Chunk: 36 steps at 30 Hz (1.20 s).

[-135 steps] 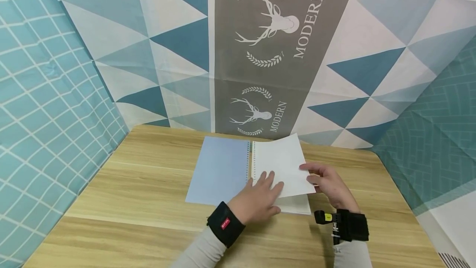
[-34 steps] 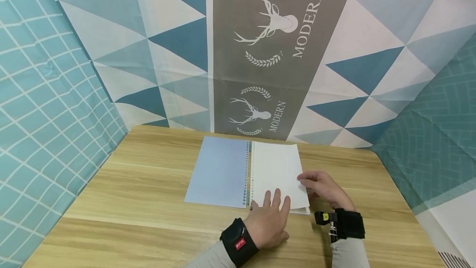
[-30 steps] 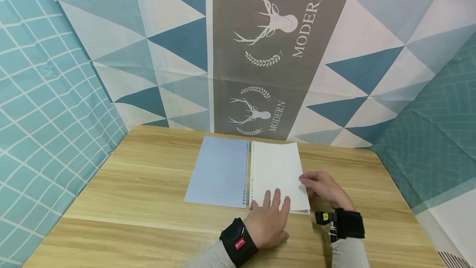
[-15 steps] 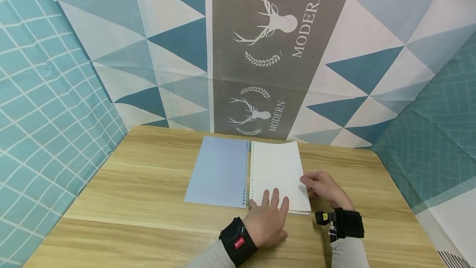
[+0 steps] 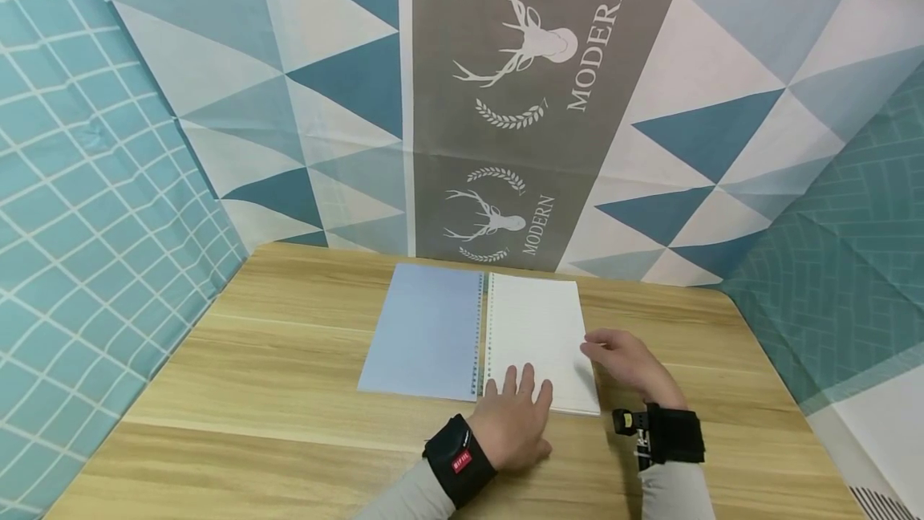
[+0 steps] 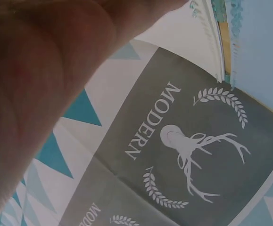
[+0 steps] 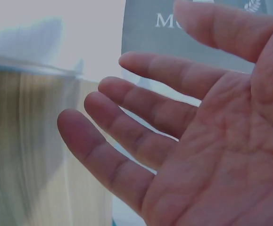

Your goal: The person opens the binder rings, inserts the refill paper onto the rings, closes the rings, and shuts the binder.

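Observation:
A ring-bound notebook lies spread on the table, its pale blue cover (image 5: 426, 335) to the left and its white page (image 5: 537, 315) to the right. My left hand (image 5: 511, 424) rests over the bottom of that page, fingers straight and spread. At the page's right edge is my right hand (image 5: 631, 359). The right wrist view shows the fingers (image 7: 155, 110) of that hand extended and apart, with nothing pinched; whether a fingertip touches the paper I cannot tell. My left palm (image 6: 42, 70) fills much of the left wrist view, hiding its fingertips.
The wooden table (image 5: 274, 392) extends around the notebook. Behind it hangs a patterned cloth (image 5: 498, 143) with deer heads and triangles. A blue grid cloth (image 5: 94, 183) borders the left side, a teal one (image 5: 844, 247) the right. Both wrists wear black straps.
The sheet that my right hand held lifted 4.5 s ago has come down, and the page now lies flat. My right hand has let go. My left hand has shifted toward the notebook's bottom edge.

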Motion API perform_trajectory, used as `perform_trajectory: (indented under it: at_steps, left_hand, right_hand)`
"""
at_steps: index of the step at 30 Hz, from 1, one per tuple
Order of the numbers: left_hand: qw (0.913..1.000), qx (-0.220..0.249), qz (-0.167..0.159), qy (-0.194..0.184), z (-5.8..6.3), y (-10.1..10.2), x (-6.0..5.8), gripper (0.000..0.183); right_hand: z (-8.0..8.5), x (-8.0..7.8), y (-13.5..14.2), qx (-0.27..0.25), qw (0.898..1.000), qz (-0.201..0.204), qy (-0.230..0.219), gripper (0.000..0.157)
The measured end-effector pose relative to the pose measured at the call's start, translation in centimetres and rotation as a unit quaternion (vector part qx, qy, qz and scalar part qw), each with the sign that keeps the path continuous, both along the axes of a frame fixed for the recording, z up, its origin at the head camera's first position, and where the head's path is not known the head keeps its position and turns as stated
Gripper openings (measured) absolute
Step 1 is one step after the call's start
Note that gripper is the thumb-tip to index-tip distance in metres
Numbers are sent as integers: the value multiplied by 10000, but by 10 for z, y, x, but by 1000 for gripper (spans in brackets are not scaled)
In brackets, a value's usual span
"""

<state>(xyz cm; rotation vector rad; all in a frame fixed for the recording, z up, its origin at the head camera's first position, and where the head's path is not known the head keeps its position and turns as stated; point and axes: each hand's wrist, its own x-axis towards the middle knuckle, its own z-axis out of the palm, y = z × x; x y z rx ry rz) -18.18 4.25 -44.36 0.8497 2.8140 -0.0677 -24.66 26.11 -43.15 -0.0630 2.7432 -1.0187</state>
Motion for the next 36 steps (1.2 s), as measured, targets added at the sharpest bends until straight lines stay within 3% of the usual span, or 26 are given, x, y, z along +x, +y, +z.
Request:
perform_trajectory:
  at_steps: [11,22,31,36]
  left_hand:
    - [9998,-44,-147,131,-4,1,1,80]
    - [9993,-105,-313,148,-4,3,2,75]
    - [9967,-181,-695,372,-7,4,5,70]
    - [9966,-247,-698,362,-8,6,6,68]
  right_hand:
    - [-3,2,-24,34,9968,794,0,48]
    - [-7,2,-27,148,9963,827,-156,48]
    - [-18,-4,-31,397,9861,1549,461,41]
    - [-20,-6,-36,779,9837,1540,504,41]
